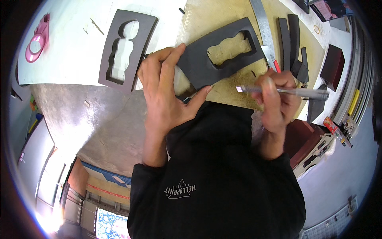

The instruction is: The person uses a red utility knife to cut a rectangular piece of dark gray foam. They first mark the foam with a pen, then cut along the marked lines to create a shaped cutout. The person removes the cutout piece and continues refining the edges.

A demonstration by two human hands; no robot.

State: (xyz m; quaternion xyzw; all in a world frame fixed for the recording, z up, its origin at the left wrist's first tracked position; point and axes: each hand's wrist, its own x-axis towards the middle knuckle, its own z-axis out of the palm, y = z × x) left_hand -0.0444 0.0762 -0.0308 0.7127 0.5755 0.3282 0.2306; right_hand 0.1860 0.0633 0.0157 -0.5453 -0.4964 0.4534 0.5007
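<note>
My left hand (165, 85) grips the left end of a dark grey foam panel (195, 59), fingers along its upper edge and thumb at the lower edge. The panel lies tilted on a yellowish cutting mat (234, 93), which shows through its wavy-sided cutout. In my right hand (276, 99) is a silver cutter knife (296, 91), held sideways above the mat's near edge. Its tip points left, just below the panel and apart from it. A second dark foam panel (137, 55), with a lobed cutout, lies left of my left hand.
A steel ruler (260, 20) lies beyond the panel's right end. Dark foam strips (293, 36) rest farther right, near a dark red box (332, 67). At the far left of the white tabletop (75, 51) is a pink plastic tool (38, 44) with a round opening.
</note>
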